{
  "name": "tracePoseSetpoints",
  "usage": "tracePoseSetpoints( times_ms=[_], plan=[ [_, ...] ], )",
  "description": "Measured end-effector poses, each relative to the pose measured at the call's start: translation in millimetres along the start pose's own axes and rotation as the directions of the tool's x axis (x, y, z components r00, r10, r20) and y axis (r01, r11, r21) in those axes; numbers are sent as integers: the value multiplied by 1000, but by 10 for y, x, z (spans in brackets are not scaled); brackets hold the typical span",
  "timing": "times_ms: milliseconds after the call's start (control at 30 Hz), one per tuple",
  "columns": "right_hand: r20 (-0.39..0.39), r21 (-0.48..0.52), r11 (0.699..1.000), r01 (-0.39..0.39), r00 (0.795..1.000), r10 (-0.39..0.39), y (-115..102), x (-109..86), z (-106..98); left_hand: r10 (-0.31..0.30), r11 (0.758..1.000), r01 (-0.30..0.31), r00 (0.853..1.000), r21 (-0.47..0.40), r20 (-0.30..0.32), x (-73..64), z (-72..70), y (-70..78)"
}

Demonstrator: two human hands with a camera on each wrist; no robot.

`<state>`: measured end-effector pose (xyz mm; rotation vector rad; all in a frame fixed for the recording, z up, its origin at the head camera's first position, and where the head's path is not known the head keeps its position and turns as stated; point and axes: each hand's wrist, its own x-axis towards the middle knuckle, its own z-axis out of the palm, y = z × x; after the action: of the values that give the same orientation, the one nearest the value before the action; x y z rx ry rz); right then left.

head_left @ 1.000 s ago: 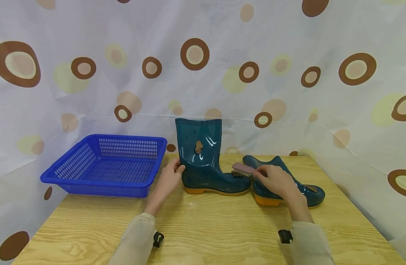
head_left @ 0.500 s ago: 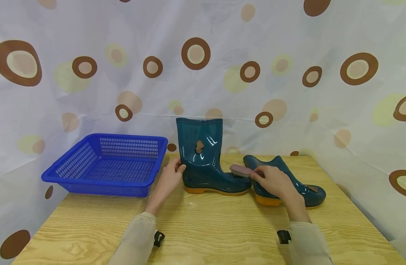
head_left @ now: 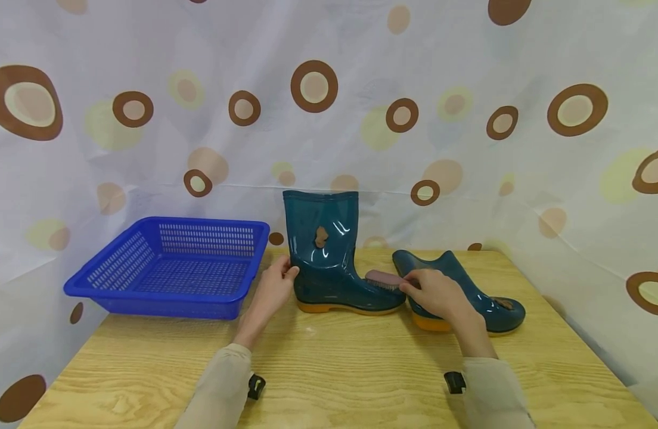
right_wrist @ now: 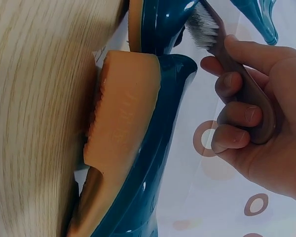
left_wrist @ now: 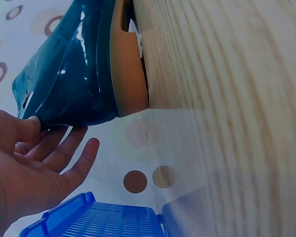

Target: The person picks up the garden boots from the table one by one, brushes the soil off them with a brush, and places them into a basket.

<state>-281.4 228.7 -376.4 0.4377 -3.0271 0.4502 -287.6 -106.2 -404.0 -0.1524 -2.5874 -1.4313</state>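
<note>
A glossy teal rain boot (head_left: 329,268) with an orange sole stands upright on the table, toe to the right. My left hand (head_left: 275,285) holds it at the back of the ankle, thumb on the near side and fingers behind, as the left wrist view shows. A brown patch (head_left: 320,237) sticks to its shaft. My right hand (head_left: 436,292) grips a brush (head_left: 384,279) by its handle (right_wrist: 254,96). The brush's pale bristles (right_wrist: 203,27) face down onto the boot's instep, hiding part of it.
A second rain boot (head_left: 468,289) lies on its side to the right, partly behind my right hand, with a brown patch (head_left: 502,302) on its foot. A blue plastic basket (head_left: 168,304) stands at the left. A patterned sheet (head_left: 329,149) hangs behind the wooden table (head_left: 340,369).
My right hand has drawn the brush leftward along the boot's toe toward the instep. The brown patch seen under the brush a second ago no longer shows in the head view. My left hand stays put.
</note>
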Motion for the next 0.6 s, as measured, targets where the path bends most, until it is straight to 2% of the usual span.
tracePoseSetpoints(
  times_ms=[600],
  plan=[
    [-4, -33, 999, -37, 999, 36, 8, -4, -12, -3, 1000, 3, 1000, 7, 4, 11, -9, -3]
  ],
)
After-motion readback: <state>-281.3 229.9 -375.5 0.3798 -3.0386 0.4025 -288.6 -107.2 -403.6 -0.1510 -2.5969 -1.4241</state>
